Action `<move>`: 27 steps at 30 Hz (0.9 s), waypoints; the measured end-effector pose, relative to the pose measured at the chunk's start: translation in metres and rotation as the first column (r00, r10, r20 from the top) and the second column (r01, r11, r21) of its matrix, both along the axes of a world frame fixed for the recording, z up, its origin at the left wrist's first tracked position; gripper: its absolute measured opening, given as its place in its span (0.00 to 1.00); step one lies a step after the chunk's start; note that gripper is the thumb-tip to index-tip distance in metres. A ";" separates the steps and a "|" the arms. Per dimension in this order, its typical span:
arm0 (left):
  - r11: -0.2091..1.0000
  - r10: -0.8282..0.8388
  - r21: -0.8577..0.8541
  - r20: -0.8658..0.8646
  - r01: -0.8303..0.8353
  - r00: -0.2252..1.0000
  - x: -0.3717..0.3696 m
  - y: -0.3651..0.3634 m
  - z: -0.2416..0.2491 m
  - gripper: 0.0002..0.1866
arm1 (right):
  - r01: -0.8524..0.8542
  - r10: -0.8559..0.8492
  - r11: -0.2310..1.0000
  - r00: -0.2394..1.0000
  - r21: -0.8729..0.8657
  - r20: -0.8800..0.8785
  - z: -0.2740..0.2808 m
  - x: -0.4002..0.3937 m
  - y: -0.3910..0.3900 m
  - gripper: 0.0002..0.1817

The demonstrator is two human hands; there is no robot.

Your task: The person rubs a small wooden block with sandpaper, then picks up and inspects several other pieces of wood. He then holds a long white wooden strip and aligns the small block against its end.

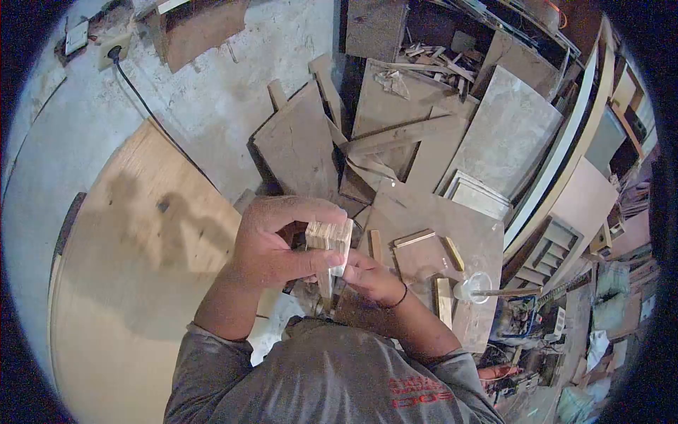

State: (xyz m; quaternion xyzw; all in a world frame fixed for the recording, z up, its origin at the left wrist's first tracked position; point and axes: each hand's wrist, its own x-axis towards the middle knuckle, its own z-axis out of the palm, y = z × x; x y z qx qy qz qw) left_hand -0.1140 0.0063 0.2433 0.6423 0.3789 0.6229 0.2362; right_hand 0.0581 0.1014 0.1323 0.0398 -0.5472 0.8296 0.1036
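A small block of layered light wood strips (330,235) is held up in front of my chest. My left hand (272,240) grips it from the left, with fingers over the top and the thumb across its near face. At the block's lower right, my right hand (373,279) has its fingers pressed together against the edge. A thin wooden piece (325,288) hangs below the block; what holds it is partly hidden.
To the right, a worktable (417,205) bears wood strips (443,300), a yellow piece (453,253) and a clear cup (474,288) with a stick. A large plywood sheet (120,283) leans at left. Boards (300,145) lean against the wall behind.
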 end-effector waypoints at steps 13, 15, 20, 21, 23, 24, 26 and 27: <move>1.000 -0.001 0.030 -0.003 0.001 1.000 -0.001 0.005 0.006 0.23 | -0.070 0.070 0.996 0.998 -0.056 -0.001 -0.016 -0.001 0.002 0.44; 0.999 0.022 0.050 -0.052 -0.019 0.998 -0.002 0.005 0.008 0.22 | -0.014 0.014 1.000 1.000 -0.028 -0.003 -0.015 -0.001 0.001 0.40; 0.998 0.059 0.011 -0.047 -0.058 0.997 -0.006 0.003 0.009 0.19 | 0.507 -0.492 0.854 0.860 0.119 -0.134 0.003 -0.007 -0.014 0.27; 0.995 0.092 0.028 -0.048 -0.091 0.995 -0.004 0.004 0.009 0.19 | 0.570 -0.539 0.790 0.821 0.225 -0.187 0.007 -0.007 -0.015 0.25; 0.987 0.155 0.063 -0.098 -0.149 0.983 -0.002 0.004 0.011 0.18 | 0.674 -0.603 0.615 0.737 0.409 -0.306 0.016 -0.006 -0.015 0.23; 0.981 0.183 0.084 -0.148 -0.172 0.972 -0.001 0.003 0.015 0.18 | 0.682 -0.615 0.605 0.728 0.412 -0.303 0.018 -0.007 -0.016 0.23; 0.972 0.223 0.126 -0.208 -0.200 0.952 -0.001 0.004 0.018 0.17 | 0.697 -0.637 0.582 0.711 0.419 -0.299 0.021 -0.008 -0.017 0.21; 0.968 0.235 0.145 -0.221 -0.206 0.947 -0.001 0.005 0.017 0.17 | 0.704 -0.652 0.556 0.699 0.442 -0.293 0.020 -0.008 -0.018 0.21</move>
